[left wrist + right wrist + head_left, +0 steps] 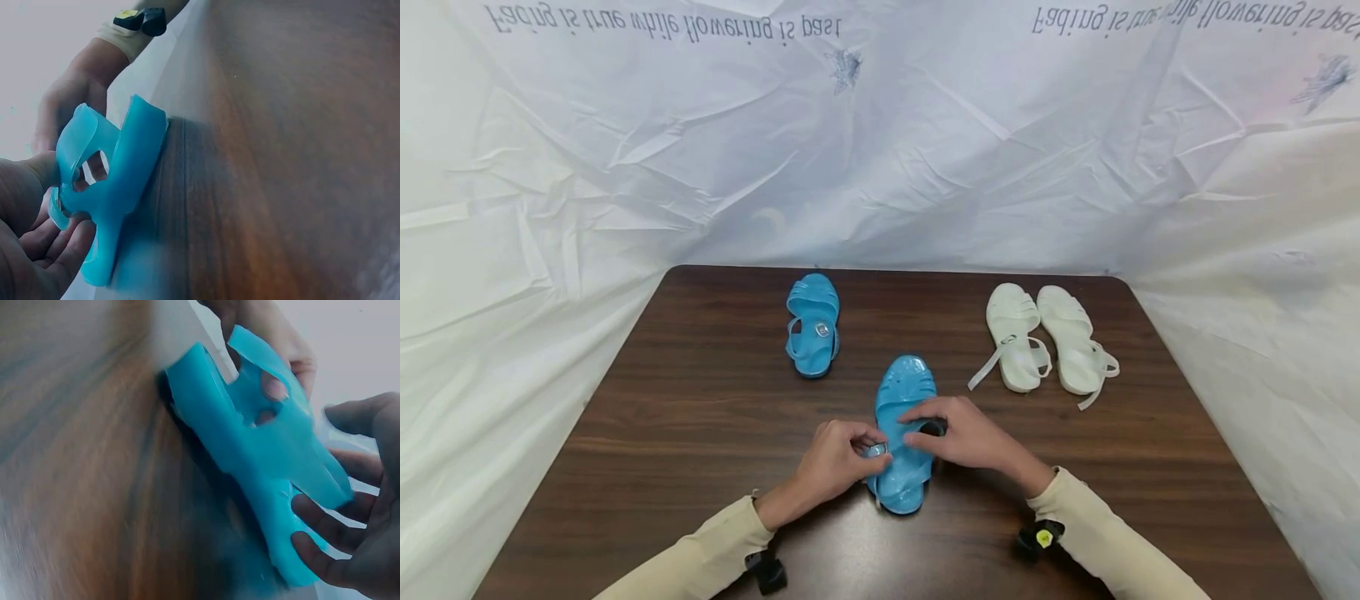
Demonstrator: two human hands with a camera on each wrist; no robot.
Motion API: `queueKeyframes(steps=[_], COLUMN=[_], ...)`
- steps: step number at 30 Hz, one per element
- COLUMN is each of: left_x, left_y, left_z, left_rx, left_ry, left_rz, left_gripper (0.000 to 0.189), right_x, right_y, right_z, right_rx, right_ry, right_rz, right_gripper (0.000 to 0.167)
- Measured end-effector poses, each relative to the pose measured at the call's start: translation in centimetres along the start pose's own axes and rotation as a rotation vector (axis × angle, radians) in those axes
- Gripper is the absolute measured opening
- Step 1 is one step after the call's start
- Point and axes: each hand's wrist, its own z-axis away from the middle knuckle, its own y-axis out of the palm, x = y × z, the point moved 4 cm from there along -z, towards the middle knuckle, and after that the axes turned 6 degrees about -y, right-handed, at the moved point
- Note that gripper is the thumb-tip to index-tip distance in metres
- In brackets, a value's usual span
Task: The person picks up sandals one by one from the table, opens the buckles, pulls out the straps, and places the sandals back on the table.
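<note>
A glossy blue sandal (904, 392) stands sole down on the table with its toe pointing away from me. On its left side my left hand (837, 460) pinches the ankle strap at the metal buckle (877, 450) between thumb and fingers. My right hand (964, 433) hovers over the sandal's right side, thumb and fingers parted. In the right wrist view, the right fingertips (312, 547) lie close against the sandal's side; contact is hard to tell. The left wrist view shows the sandal's heel and straps (81, 140) from the side.
The other blue sandal (814, 329) lies farther back on the left, a buckle on its insole. Two white sandals (1013, 312) with loose straps stand side by side at the back right. A dark wooden table (700, 400) carries everything, with white sheeting (880, 183) behind it.
</note>
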Motion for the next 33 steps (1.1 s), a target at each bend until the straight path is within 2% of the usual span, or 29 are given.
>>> queueKeyframes(steps=[4, 8, 16, 19, 26, 33], left_x=[-0.1, -0.1, -0.2, -0.2, 0.1, 0.3], left_y=[0.0, 0.1, 0.1, 0.1, 0.1, 0.0], left_z=[0.0, 0.0, -0.1, 0.0, 0.1, 0.2], left_rx=[-0.002, 0.003, 0.011, 0.008, 0.009, 0.017], left_ry=[0.002, -0.006, -0.009, -0.007, -0.015, -0.032], left_rz=[-0.003, 0.002, 0.009, 0.002, 0.021, 0.056], left_gripper=[0.012, 0.012, 0.012, 0.011, 0.013, 0.015], right_x=[0.1, -0.1, -0.5, -0.5, -0.2, -0.7], right_y=[1.1, 1.8, 2.2, 2.2, 1.6, 0.6], right_z=[-0.4, -0.4, -0.2, -0.1, 0.1, 0.9], right_rx=[0.006, -0.001, -0.024, -0.026, -0.032, -0.038], right_ry=[-0.036, -0.006, 0.074, 0.109, 0.134, 0.183], right_rz=[-0.038, -0.087, -0.120, -0.100, 0.065, 0.075], right_gripper=[0.026, 0.016, 0.009, 0.007, 0.005, 0.007])
